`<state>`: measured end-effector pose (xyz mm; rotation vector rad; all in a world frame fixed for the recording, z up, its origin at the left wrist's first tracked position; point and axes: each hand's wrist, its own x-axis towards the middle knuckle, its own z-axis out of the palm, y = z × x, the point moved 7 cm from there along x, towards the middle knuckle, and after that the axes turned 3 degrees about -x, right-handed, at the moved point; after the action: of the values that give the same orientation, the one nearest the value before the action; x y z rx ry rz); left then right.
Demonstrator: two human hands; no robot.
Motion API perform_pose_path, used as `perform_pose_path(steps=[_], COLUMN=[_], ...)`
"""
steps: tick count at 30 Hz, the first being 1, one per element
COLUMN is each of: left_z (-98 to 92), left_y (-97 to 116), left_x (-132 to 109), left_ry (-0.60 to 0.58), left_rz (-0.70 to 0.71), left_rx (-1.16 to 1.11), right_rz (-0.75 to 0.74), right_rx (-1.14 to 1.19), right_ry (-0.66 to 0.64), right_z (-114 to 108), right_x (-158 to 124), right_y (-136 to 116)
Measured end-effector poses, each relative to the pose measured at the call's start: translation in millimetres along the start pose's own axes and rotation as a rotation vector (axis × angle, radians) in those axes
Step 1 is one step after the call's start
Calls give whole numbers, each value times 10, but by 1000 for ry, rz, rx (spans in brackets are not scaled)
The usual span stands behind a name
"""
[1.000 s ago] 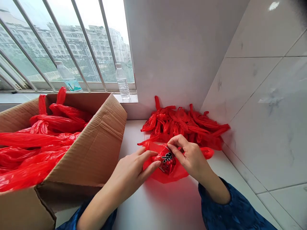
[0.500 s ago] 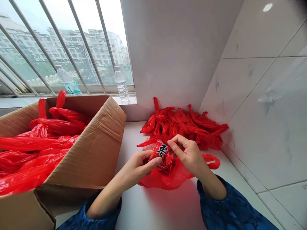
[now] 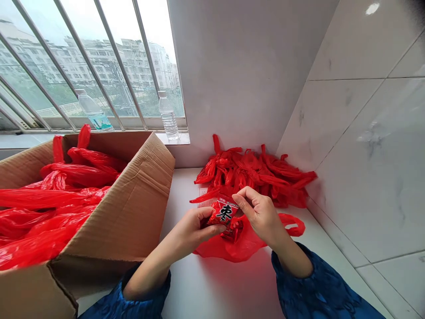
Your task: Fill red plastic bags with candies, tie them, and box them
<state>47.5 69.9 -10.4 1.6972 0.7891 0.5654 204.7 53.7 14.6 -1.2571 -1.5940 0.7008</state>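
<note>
Both hands pinch a small red snack packet (image 3: 225, 213) with a black character printed on it, held just above a loose red plastic bag (image 3: 242, 246) lying on the white counter (image 3: 226, 288). My left hand (image 3: 192, 228) grips the packet's lower left edge with thumb and fingers closed. Its upper right corner is pinched by my right hand (image 3: 257, 212). More small packets (image 3: 235, 230) show under it in the bag's mouth. Blue sleeves cover both forearms.
A heap of knotted red bags (image 3: 255, 173) lies in the corner behind my hands. A large cardboard box (image 3: 126, 208) full of red plastic bags stands on the left. Two water bottles (image 3: 168, 116) stand on the windowsill. Tiled wall borders the right.
The packet came up out of the red bag, first shown tilted, now turned flatter between both hands. The bag has slumped onto the counter.
</note>
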Motion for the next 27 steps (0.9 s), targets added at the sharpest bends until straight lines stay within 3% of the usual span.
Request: perform_pose_path(steps=[7, 13, 20, 27], left_z=[-19, 16, 64, 36], left_y=[45, 5, 24, -30], left_x=[-13, -11, -40, -29], left_ry=[19, 26, -74, -94], left_rz=[35, -25, -35, -42], left_rx=[5, 55, 28, -17], right_rz=[39, -5, 24, 53], right_rx=[157, 122, 125, 217], right_ry=[-43, -59, -11, -26], right_z=[45, 24, -4, -15], right_x=[38, 36, 62, 91], right_y=[83, 41, 118, 167])
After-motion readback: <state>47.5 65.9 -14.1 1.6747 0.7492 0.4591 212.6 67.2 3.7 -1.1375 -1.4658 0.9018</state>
